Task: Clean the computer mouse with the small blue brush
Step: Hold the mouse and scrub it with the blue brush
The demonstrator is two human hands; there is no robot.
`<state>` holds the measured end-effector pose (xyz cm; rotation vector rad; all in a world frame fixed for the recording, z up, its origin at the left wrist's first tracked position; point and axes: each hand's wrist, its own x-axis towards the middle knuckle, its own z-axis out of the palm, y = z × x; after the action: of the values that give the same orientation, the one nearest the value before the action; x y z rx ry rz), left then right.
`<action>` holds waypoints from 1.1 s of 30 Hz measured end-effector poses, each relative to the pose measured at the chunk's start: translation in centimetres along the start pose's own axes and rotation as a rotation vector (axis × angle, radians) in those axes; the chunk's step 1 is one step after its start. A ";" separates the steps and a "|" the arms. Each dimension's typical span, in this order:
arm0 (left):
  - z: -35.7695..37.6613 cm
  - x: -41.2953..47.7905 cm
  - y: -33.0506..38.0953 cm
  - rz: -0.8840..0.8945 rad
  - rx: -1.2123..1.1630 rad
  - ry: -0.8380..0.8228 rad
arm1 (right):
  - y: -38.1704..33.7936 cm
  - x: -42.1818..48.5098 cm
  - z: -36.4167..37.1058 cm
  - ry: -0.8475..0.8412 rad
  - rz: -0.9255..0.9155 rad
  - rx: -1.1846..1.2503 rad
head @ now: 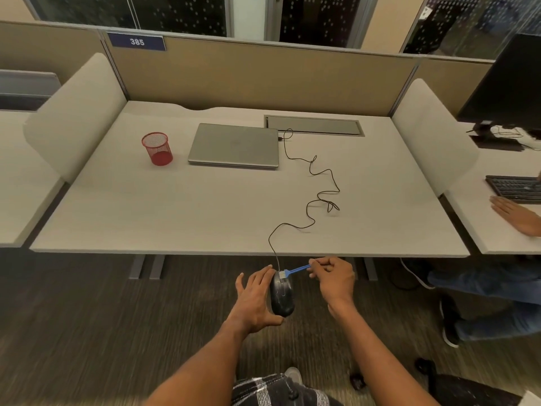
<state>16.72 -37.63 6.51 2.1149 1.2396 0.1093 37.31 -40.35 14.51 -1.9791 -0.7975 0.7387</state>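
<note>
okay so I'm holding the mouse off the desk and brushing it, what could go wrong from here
The mouse is held in the air past the desk edge, gripped only by the left hand; a slip might drop it to the floor. Its cable looks plugged into the closed laptop, so pulling the mouse further could tug that plug. The right hand pinches the brush at its very end, so it may twist loose.

Counts: 1 black mouse (pixel 281 294), 1 blue brush (pixel 294 271), 1 mouse cable (pixel 310 183). On the desk (pixel 205 212): 1 closed laptop (pixel 234 145), 1 red mesh cup (pixel 157 148). Hands: 3 total, own left hand (pixel 255 300), own right hand (pixel 333 276), plus 1 neighbour's hand (pixel 515 215) (next desk). Also there: 1 keyboard (pixel 515 189), 1 monitor (pixel 509 83). 1 number plate (pixel 137 41).
</note>
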 end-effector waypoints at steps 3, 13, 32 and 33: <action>0.0 0.0 -0.1 0.012 0.008 -0.010 | 0.2 0.0 -0.2 0.098 -0.031 -0.046; 0.2 -0.5 0.0 0.032 0.017 -0.020 | 0.9 0.0 -0.1 0.064 -0.069 -0.105; 0.4 -1.1 -0.5 -0.043 -0.079 0.049 | 4.4 -3.3 -1.5 -0.073 -0.050 0.092; 0.5 -1.2 -0.5 -0.043 -0.079 0.053 | 4.6 -3.5 -1.5 -0.052 -0.044 0.065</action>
<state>15.88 -38.62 6.14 2.0279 1.2901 0.1938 37.47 -45.72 11.89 -1.8848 -0.8348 0.7831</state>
